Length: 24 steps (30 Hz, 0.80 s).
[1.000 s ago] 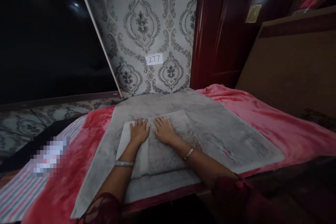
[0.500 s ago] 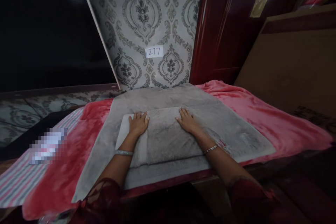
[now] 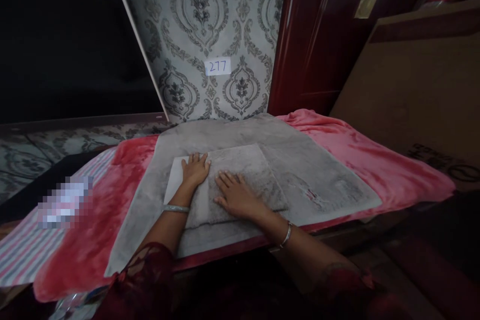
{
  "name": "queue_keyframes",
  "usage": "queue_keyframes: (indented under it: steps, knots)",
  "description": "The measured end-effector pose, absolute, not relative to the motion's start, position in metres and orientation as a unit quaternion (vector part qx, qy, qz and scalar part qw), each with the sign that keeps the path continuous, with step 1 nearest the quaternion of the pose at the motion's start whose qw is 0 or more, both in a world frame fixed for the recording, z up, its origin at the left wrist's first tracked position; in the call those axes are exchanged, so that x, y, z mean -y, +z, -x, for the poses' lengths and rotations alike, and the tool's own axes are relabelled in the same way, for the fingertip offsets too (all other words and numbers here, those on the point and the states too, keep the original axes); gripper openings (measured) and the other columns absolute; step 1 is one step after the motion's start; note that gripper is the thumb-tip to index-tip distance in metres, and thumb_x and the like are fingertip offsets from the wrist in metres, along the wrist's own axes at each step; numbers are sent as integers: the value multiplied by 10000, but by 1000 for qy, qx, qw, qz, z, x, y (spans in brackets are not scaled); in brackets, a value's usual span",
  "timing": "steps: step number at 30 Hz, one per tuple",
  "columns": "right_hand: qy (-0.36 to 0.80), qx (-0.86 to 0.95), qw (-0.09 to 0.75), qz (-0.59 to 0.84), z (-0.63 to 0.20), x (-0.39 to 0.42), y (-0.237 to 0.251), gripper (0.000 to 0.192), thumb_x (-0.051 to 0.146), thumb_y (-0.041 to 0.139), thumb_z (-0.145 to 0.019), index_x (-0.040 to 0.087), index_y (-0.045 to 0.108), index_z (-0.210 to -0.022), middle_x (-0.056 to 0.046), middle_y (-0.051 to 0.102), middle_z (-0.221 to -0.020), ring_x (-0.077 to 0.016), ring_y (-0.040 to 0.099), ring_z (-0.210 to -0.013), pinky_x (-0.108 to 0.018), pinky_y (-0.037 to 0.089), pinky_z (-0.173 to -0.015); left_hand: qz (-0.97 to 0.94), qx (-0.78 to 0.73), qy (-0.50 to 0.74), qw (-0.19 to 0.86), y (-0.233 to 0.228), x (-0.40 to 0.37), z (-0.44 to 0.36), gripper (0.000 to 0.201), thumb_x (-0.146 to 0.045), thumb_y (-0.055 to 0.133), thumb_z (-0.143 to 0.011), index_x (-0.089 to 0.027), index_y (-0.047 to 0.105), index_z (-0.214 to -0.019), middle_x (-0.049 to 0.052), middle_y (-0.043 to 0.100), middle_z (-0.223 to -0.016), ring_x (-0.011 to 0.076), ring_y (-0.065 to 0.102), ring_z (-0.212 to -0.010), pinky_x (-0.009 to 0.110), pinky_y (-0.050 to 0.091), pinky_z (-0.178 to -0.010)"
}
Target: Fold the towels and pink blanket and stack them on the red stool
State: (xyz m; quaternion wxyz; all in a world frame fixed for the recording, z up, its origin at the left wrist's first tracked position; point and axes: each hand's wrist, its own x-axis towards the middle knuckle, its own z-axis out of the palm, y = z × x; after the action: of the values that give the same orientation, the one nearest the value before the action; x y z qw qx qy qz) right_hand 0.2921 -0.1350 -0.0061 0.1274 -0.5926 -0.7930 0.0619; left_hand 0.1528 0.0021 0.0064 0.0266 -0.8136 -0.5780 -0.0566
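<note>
A grey plush cloth (image 3: 217,132) lies spread out flat. On top of it rests a rectangular grey plush piece (image 3: 251,161), with a paler strip near its left side. A smooth white flat sheet (image 3: 173,174) shows at the left end of that piece; how far it runs beneath cannot be told. My left hand (image 3: 195,170) lies flat with fingers spread where the white sheet meets the grey piece. My right hand (image 3: 240,197) is also open, palm down on the middle of the grey piece. Neither hand grips anything.
Under the grey cloth lies a red plush blanket (image 3: 99,210), with a striped cloth (image 3: 26,255) at left. A dark screen (image 3: 75,50) stands behind on the left. A large cardboard box (image 3: 412,80) leans at right beside a dark red door panel (image 3: 300,50).
My right hand has moved left and nearer to me, from the far edge to the middle of the grey piece. My left hand stays in place. The view has shifted slightly.
</note>
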Motion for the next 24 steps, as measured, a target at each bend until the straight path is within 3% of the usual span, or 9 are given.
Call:
queue_keyframes:
  steps: [8, 16, 19, 24]
  knots:
    - [42, 714, 118, 688, -356, 158, -22, 677, 484, 371, -1010, 100, 346, -1567, -146, 260, -1635, -263, 204, -1532, -498, 164, -1236, 816, 576, -51, 28, 5, -6, -153, 581, -407, 233, -1022, -202, 409, -1536, 150, 355, -1614, 351, 278, -1498, 626, 232, -1178]
    - [38, 651, 154, 742, -402, 195, -47, 633, 433, 325, -1013, 152, 328, -1580, -122, 248, -1650, -255, 190, -1536, -529, 228, -1207, 816, 573, -70, 5, 6, -8, -151, 578, -416, 259, -1016, -208, 426, -1528, 145, 365, -1610, 349, 264, -1507, 627, 213, -1188]
    - [30, 632, 154, 759, -406, 200, -39, 602, 401, 342, -1011, 158, 371, -1561, -137, 310, -1626, -275, 222, -1526, -551, 232, -1197, 806, 586, -70, -44, 17, -9, -150, 560, -396, 249, -1020, -236, 435, -1524, 123, 328, -1632, 311, 244, -1523, 597, 205, -1205]
    - [-9, 677, 188, 712, -360, 197, -16, 591, 344, 368, -1002, 138, 379, -1555, -136, 275, -1640, -279, 178, -1538, -549, 178, -1218, 830, 550, -70, -56, 31, 32, -142, 560, -397, 328, -1014, -211, 408, -1536, 139, 280, -1649, 288, 216, -1536, 566, 208, -1215]
